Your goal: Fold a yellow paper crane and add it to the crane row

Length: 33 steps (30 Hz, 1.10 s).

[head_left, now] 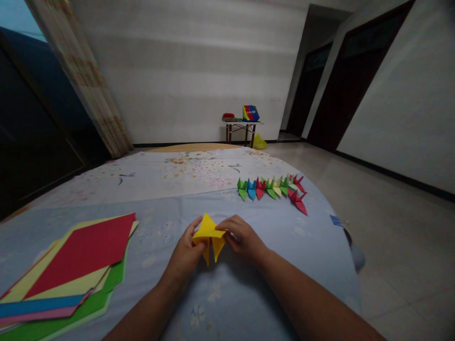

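Between both hands is a partly folded yellow origami paper [207,228], with a point at the top and two narrow flaps hanging toward me. My left hand [187,247] pinches its left side, the thumb against the lower flaps. On the other side, my right hand [243,237] is closed on the right corner with thumb and fingers. Farther off to the right, several folded paper cranes [260,188] in green, blue, red and pale yellow stand in a row.
A stack of coloured paper sheets [85,251] lies on the left of the round table, which has a floral cloth [149,289]. By the far wall, a small table [243,124] carries a colourful box [250,113]; a yellow bag [259,142] is on the floor.
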{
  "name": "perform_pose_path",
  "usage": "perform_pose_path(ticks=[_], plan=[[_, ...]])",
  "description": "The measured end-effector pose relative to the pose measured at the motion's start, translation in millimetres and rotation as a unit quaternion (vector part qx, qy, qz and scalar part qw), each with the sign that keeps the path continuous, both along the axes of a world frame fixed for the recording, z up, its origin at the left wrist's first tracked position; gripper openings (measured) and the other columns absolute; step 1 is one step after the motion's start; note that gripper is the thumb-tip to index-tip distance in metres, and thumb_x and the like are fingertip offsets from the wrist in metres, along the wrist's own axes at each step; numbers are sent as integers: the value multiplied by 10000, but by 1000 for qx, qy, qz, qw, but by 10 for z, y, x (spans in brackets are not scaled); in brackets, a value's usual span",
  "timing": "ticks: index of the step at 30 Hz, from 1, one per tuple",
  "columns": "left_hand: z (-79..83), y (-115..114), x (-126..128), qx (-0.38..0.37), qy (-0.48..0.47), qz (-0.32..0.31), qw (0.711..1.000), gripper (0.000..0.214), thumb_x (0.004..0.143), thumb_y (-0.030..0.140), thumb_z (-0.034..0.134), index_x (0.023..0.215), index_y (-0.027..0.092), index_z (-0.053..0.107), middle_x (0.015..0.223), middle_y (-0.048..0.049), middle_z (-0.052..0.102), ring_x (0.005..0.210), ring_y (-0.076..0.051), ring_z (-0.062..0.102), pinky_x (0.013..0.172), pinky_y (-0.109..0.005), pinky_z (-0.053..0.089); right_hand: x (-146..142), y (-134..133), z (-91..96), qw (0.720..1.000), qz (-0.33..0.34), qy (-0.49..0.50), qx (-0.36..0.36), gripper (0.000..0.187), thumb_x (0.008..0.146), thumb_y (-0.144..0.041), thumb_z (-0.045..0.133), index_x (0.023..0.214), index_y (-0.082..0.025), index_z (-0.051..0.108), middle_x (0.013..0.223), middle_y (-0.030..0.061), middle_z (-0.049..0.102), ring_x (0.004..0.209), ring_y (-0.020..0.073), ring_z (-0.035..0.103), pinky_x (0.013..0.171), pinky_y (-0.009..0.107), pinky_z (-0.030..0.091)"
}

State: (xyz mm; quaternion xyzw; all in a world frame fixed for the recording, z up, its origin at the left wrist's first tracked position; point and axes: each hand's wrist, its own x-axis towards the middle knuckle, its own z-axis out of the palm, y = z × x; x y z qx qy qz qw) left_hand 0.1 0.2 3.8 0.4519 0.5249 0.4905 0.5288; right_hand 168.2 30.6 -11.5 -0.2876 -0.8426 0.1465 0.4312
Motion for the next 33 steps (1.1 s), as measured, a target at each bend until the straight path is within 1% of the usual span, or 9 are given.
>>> perform_pose_path(ticks=[4, 10, 12, 15, 18, 21, 26, 29, 33], plan=[[39, -29, 14, 19, -20, -16, 999, 824, 609, 173, 592, 1363, 151, 261, 998, -83, 660, 854, -214, 639, 752, -304, 481, -6, -2, 3, 1000, 9, -8, 6, 280, 778, -90, 487, 1017, -223, 548, 965, 57, 635, 907, 179, 536, 825, 344, 416], [16, -52, 54, 36, -6, -38, 999, 807, 626, 187, 578, 1365, 149, 256, 969, -87, 656, 823, -215, 643, 734, -312, 489, -20, -5, -21, 999, -47, -6, -24, 192, 813, -147, 502, 972, -221, 580, 913, 47, 657, 843, 175, 550, 779, 327, 405], [4, -64, 75, 31, -8, -44, 999, 763, 629, 201, 593, 1337, 148, 314, 1020, -103, 649, 854, -227, 642, 735, -315, 494, -32, -14, -19, 997, -67, -1, -41, 155, 817, -154, 497, 919, -216, 597, 862, 43, 653, 802, 166, 552, 754, 310, 410], [12, -89, 115, 26, -6, -50, 998, 609, 641, 273, 639, 1210, 139, 467, 1094, -117, 635, 948, -250, 620, 762, -312, 493, -55, -29, -16, 994, -90, 9, -60, 113, 802, -159, 512, 849, -206, 603, 792, 34, 632, 752, 154, 543, 710, 280, 415], [41, -114, 156, 17, -23, -54, 998, 510, 651, 348, 667, 1093, 132, 533, 1081, -119, 644, 969, -259, 613, 761, -313, 494, -77, -41, -15, 991, -112, 12, -67, 70, 797, -185, 529, 803, -196, 598, 743, 25, 601, 722, 147, 527, 676, 263, 409], [51, -120, 166, 6, -37, -47, 998, 454, 659, 368, 673, 1023, 127, 548, 1000, -107, 667, 878, -244, 640, 708, -311, 499, -98, -52, -5, 990, -121, 18, -72, 43, 782, -202, 559, 787, -185, 598, 728, 23, 587, 717, 143, 522, 668, 259, 407], [14, -78, 104, 5, -17, -14, 1000, 366, 676, 400, 648, 915, 132, 578, 750, -38, 674, 658, -194, 638, 593, -281, 485, -126, -70, 6, 988, -105, 51, -105, 81, 763, -181, 563, 828, -186, 610, 731, 11, 588, 675, 119, 525, 615, 229, 422], [2, -56, 73, 8, -7, -1, 1000, 351, 668, 418, 648, 874, 139, 590, 704, -22, 668, 614, -183, 629, 554, -265, 475, -128, -66, -7, 984, -100, 83, -122, 77, 754, -184, 559, 815, -181, 607, 736, 13, 592, 663, 112, 536, 579, 212, 435], [26, -60, 74, 7, -15, -11, 1000, 360, 667, 415, 647, 902, 146, 607, 707, -19, 672, 615, -185, 632, 555, -266, 480, -115, -61, -3, 982, -103, 87, -131, 43, 750, -181, 562, 750, -178, 605, 692, 2, 587, 621, 102, 523, 569, 210, 431]])
